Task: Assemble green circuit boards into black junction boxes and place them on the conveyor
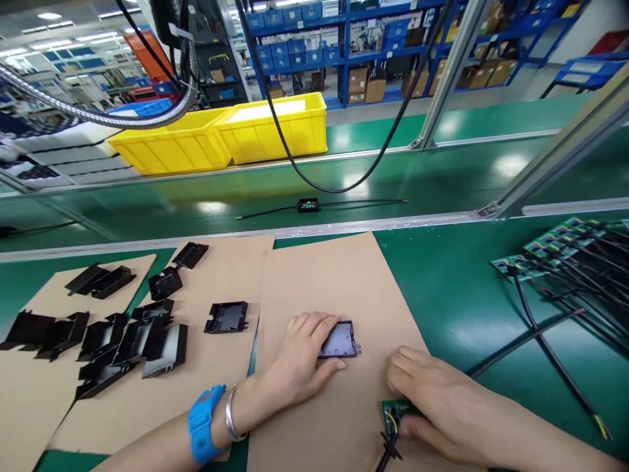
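Note:
My left hand [299, 357] rests on the brown cardboard sheet [334, 282] and grips a black plastic housing shell [340, 339] that lies open side up. My right hand [432, 400] lies just to the right, lower down. It holds a small green circuit board [393, 413] with black wires [388, 452] trailing toward me. The board sits a short way below and right of the shell, apart from it. A blue wrist strap [204, 423] and a silver bangle [230, 413] are on my left wrist.
Several black housing shells [132, 334] lie scattered on cardboard to the left, one alone [227, 317]. A stack of green boards with black cables [565, 255] sits at right. A wired black unit [308, 205] lies on the conveyor belt; yellow bins [221, 134] stand beyond.

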A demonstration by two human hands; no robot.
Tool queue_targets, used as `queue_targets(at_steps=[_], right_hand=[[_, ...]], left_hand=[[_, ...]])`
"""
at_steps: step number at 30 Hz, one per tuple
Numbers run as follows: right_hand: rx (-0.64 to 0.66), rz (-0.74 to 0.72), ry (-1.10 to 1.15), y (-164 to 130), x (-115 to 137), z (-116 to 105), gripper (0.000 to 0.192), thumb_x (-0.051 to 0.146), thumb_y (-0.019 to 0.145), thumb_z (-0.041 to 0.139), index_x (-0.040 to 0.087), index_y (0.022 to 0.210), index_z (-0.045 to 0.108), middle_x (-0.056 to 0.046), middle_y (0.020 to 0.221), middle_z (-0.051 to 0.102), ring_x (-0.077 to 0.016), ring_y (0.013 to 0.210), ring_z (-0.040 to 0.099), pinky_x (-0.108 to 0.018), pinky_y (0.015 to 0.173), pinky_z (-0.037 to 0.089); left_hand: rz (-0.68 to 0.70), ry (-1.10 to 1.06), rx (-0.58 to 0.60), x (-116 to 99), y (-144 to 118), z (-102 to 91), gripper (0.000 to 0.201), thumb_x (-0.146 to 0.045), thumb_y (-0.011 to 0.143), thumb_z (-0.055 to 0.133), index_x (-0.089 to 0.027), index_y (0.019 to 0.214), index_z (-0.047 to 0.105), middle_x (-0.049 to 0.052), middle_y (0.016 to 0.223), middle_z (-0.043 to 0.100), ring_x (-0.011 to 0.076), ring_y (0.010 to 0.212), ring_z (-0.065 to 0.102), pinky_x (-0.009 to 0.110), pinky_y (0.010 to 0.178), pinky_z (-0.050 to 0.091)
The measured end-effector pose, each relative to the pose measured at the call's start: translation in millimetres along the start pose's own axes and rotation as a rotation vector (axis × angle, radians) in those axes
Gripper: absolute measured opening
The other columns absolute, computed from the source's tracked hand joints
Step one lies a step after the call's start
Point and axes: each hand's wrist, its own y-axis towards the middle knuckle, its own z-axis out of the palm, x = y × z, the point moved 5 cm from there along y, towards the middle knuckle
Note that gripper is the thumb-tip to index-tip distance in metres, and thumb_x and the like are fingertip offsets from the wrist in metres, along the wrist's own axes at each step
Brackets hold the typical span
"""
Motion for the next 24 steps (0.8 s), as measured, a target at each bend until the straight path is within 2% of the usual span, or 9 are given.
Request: queue_targets(at_steps=[3, 5, 8, 10, 11, 14, 19, 22, 24], right_hand=[[-0.062, 0.014, 0.051, 11.1, 2.1, -12.6, 0.012, 0.009, 0.083, 0.052, 0.019, 0.086, 0.046, -0.004, 0.089, 0.059, -0.0183, 0.078, 0.055, -0.031, 0.070, 0.042], [-0.133, -0.010, 0.111, 19.0, 6.6, -24.6, 0.008, 0.014, 0.088, 0.052, 0.020, 0.088, 0.045, -0.001, 0.087, 0.060, -0.0160, 0.074, 0.055, -0.029, 0.067, 0.041], [-0.244, -0.055, 0.187, 25.8, 11.5, -40.9, 0.009, 0.021, 0.088, 0.056, 0.021, 0.092, 0.047, 0.001, 0.089, 0.060, -0.0150, 0.077, 0.055, -0.028, 0.070, 0.041], [-0.273, -0.050, 0.258, 26.9, 10.8, -47.4, 0.008, 0.021, 0.089, 0.054, 0.022, 0.093, 0.047, 0.001, 0.089, 0.060, -0.0136, 0.076, 0.055, -0.027, 0.070, 0.042], [-0.286, -0.039, 0.298, 26.8, 9.8, -49.8, 0.007, 0.020, 0.090, 0.052, 0.022, 0.094, 0.047, 0.001, 0.088, 0.060, -0.0128, 0.075, 0.055, -0.027, 0.070, 0.043], [-0.301, 0.012, 0.380, 27.4, 7.1, -52.1, 0.008, 0.019, 0.091, 0.047, 0.022, 0.098, 0.045, 0.002, 0.086, 0.061, -0.0122, 0.075, 0.056, -0.026, 0.070, 0.044], [-0.298, 0.061, 0.473, 35.3, 8.4, -45.8, 0.006, 0.020, 0.091, 0.046, 0.023, 0.096, 0.046, 0.003, 0.081, 0.058, -0.0116, 0.072, 0.054, -0.024, 0.065, 0.044], [-0.369, 0.107, 0.370, 42.4, 13.6, -42.9, 0.015, 0.017, 0.088, 0.048, 0.022, 0.101, 0.044, 0.003, 0.078, 0.058, -0.0121, 0.069, 0.055, -0.025, 0.064, 0.044], [-0.480, 0.131, 0.121, 47.0, 25.1, -44.5, 0.019, 0.013, 0.086, 0.048, 0.021, 0.103, 0.045, 0.002, 0.075, 0.058, -0.0141, 0.067, 0.055, -0.027, 0.061, 0.041]], left_hand=[[-0.022, -0.188, -0.013, -20.8, -7.4, -10.7, 0.066, -0.048, 0.085, 0.064, -0.019, 0.138, 0.039, 0.014, 0.133, 0.050, 0.0287, 0.121, 0.047, 0.046, 0.102, 0.040], [-0.079, -0.344, 0.078, -35.0, -8.4, -13.9, 0.071, -0.049, 0.080, 0.069, -0.020, 0.138, 0.039, 0.011, 0.122, 0.058, 0.0245, 0.107, 0.056, 0.037, 0.090, 0.049], [-0.203, -0.379, 0.170, -46.6, -7.2, -15.1, 0.033, -0.035, 0.086, 0.061, -0.020, 0.116, 0.056, 0.000, 0.084, 0.064, 0.0147, 0.069, 0.058, 0.025, 0.061, 0.046], [-0.270, -0.301, 0.137, -46.1, -6.5, -17.5, 0.011, -0.026, 0.089, 0.051, -0.019, 0.094, 0.058, -0.003, 0.068, 0.056, 0.0113, 0.056, 0.048, 0.022, 0.051, 0.036], [-0.291, -0.267, 0.113, -44.7, -6.7, -18.6, 0.010, -0.026, 0.089, 0.050, -0.019, 0.085, 0.056, -0.004, 0.064, 0.052, 0.0103, 0.053, 0.044, 0.022, 0.049, 0.032], [-0.313, -0.228, 0.052, -39.1, -9.1, -19.5, 0.020, -0.029, 0.089, 0.048, -0.020, 0.072, 0.043, -0.007, 0.056, 0.040, 0.0088, 0.047, 0.033, 0.023, 0.045, 0.024], [-0.311, -0.191, -0.089, -29.6, -13.3, -20.1, 0.031, -0.036, 0.090, 0.048, -0.020, 0.067, 0.035, -0.007, 0.056, 0.036, 0.0087, 0.049, 0.032, 0.023, 0.048, 0.023], [-0.313, -0.136, -0.141, -26.1, -11.5, -20.1, 0.033, -0.038, 0.090, 0.047, -0.021, 0.065, 0.033, -0.006, 0.056, 0.036, 0.0093, 0.049, 0.033, 0.024, 0.050, 0.023], [-0.339, -0.095, -0.130, -23.9, -8.1, -18.9, 0.032, -0.038, 0.090, 0.046, -0.021, 0.065, 0.035, -0.005, 0.054, 0.038, 0.0102, 0.049, 0.034, 0.025, 0.050, 0.023]])
